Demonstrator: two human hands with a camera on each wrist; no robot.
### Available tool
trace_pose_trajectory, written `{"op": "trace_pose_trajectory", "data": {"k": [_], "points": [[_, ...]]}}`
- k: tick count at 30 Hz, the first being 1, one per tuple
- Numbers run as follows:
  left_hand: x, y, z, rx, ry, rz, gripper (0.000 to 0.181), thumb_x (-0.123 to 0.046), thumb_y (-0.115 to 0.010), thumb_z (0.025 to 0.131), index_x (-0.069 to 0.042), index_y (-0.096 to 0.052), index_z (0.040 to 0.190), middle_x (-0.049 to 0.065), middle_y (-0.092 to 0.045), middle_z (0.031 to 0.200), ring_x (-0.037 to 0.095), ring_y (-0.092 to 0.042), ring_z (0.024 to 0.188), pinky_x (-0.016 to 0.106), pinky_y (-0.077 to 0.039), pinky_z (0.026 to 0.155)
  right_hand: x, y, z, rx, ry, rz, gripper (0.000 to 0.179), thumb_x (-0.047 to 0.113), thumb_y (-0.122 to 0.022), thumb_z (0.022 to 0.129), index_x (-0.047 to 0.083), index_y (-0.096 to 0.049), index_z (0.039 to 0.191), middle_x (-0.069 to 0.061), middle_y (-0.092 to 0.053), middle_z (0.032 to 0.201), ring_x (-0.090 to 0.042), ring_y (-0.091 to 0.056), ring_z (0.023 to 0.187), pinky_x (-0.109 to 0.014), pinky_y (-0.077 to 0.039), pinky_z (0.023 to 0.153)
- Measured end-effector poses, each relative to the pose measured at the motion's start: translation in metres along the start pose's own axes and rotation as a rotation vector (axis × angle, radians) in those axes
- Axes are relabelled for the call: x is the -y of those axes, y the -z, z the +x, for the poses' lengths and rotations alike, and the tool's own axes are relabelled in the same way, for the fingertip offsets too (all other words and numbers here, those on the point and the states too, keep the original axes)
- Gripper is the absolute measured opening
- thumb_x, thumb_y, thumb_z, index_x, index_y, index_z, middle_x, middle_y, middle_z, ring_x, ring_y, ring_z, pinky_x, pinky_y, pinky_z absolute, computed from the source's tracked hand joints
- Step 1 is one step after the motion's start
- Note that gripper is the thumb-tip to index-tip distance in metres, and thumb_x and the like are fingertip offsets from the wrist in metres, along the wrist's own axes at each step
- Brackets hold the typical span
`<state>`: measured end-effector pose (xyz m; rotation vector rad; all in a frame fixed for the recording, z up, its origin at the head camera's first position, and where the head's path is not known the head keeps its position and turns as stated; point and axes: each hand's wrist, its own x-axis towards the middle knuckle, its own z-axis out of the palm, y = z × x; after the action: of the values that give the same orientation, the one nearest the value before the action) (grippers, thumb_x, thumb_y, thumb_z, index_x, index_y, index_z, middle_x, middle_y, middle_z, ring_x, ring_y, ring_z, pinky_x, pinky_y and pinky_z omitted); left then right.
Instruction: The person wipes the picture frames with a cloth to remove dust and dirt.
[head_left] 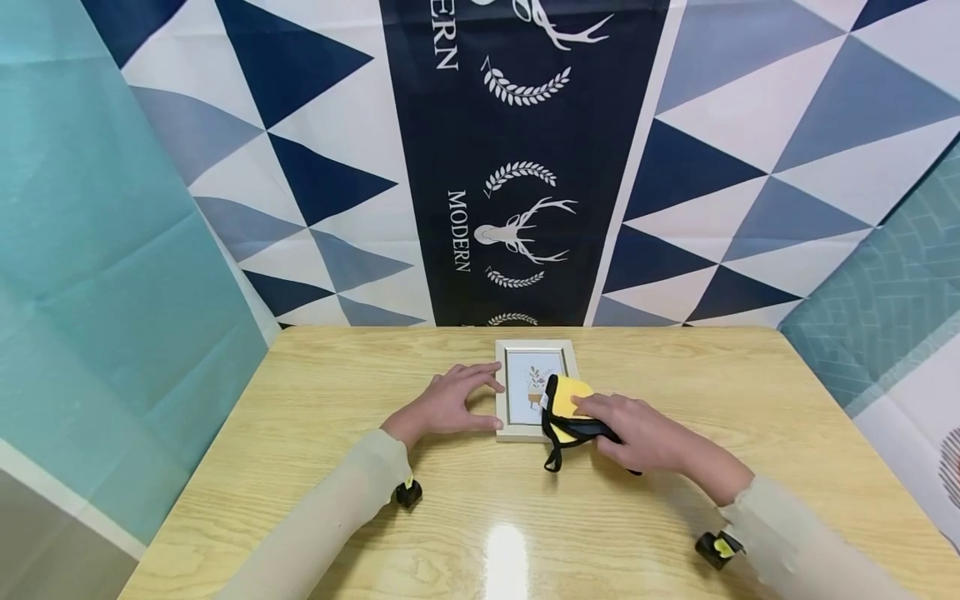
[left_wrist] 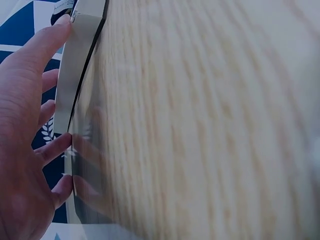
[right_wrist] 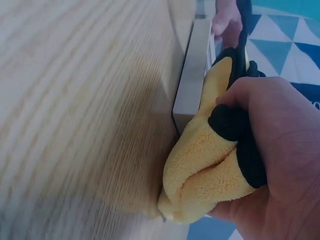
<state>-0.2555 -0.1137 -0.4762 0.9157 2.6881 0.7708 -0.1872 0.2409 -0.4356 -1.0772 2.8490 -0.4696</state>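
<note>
A pale wooden picture frame lies flat on the table, with a small print of a potted plant inside. My left hand has its fingers spread and touches the left side of the picture frame with thumb and fingertips. In the left wrist view, the thumb reaches a corner of the frame's edge. My right hand grips a folded yellow cloth with black trim over the lower right part of the frame. The fleecy yellow side of the cloth bulges beside the frame in the right wrist view.
The light wood table meets a patterned backdrop of triangles and deer heads at its far edge. Teal panels stand along the left. A black wrist camera hangs under the left sleeve, another under the right.
</note>
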Motion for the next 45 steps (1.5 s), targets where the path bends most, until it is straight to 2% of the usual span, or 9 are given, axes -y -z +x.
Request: {"op": "trace_pose_trajectory", "data": {"k": [5,11,17,22,34,45], "points": [[0.001,-0.002,0.0,-0.001,0.001,-0.009,0.063,-0.059,-0.082,0.097,-0.029,-0.067,0.151,-0.008,-0.034,0.187,0.035,-0.042,0.167,0.076,-0.034,0.129,0.004,-0.002,-0.002,0.011,-0.011,0.01,0.059,0.009,-0.067,0.101,-0.001,-0.06,0.159,-0.024,-0.07,0.153,-0.049,-0.07,0.137,-0.069,-0.056,0.112],[-0.001,-0.005,-0.001,-0.012,0.004,-0.013,0.062,-0.057,-0.081,0.096,-0.029,-0.068,0.149,-0.007,-0.033,0.188,0.041,-0.041,0.167,0.079,-0.032,0.129,0.003,-0.002,-0.001,-0.001,-0.025,0.003,0.06,0.01,-0.067,0.101,0.0,-0.059,0.16,-0.026,-0.069,0.154,-0.05,-0.07,0.138,-0.068,-0.057,0.112],[-0.004,-0.005,-0.001,-0.013,0.009,0.005,0.061,-0.055,-0.08,0.095,-0.028,-0.068,0.149,-0.007,-0.032,0.188,0.038,-0.044,0.164,0.071,-0.038,0.126,-0.002,-0.001,0.004,-0.006,-0.036,0.01,0.059,0.01,-0.066,0.102,0.001,-0.06,0.16,-0.027,-0.069,0.155,-0.049,-0.07,0.138,-0.067,-0.058,0.112],[-0.005,-0.005,-0.001,-0.017,0.008,0.009,0.06,-0.055,-0.08,0.096,-0.028,-0.068,0.148,-0.006,-0.033,0.188,0.039,-0.044,0.164,0.071,-0.038,0.126,-0.009,0.0,0.009,-0.01,-0.035,0.014,0.059,0.009,-0.065,0.102,0.001,-0.06,0.159,-0.028,-0.068,0.155,-0.049,-0.071,0.137,-0.067,-0.059,0.11],[-0.008,-0.003,-0.002,0.009,0.021,-0.005,0.059,-0.052,-0.079,0.098,-0.027,-0.067,0.15,-0.009,-0.029,0.189,0.038,-0.042,0.165,0.07,-0.035,0.128,-0.029,0.004,0.037,-0.005,-0.095,0.047,0.06,0.01,-0.063,0.103,0.0,-0.057,0.162,-0.03,-0.063,0.161,-0.052,-0.065,0.145,-0.068,-0.055,0.114],[-0.011,-0.001,0.0,0.039,0.027,0.004,0.059,-0.049,-0.079,0.099,-0.026,-0.066,0.152,-0.009,-0.027,0.19,0.037,-0.04,0.166,0.07,-0.036,0.129,-0.056,0.009,0.064,-0.021,-0.103,0.057,0.057,0.011,-0.061,0.104,-0.003,-0.058,0.16,-0.033,-0.06,0.163,-0.052,-0.065,0.143,-0.068,-0.054,0.113]]}}
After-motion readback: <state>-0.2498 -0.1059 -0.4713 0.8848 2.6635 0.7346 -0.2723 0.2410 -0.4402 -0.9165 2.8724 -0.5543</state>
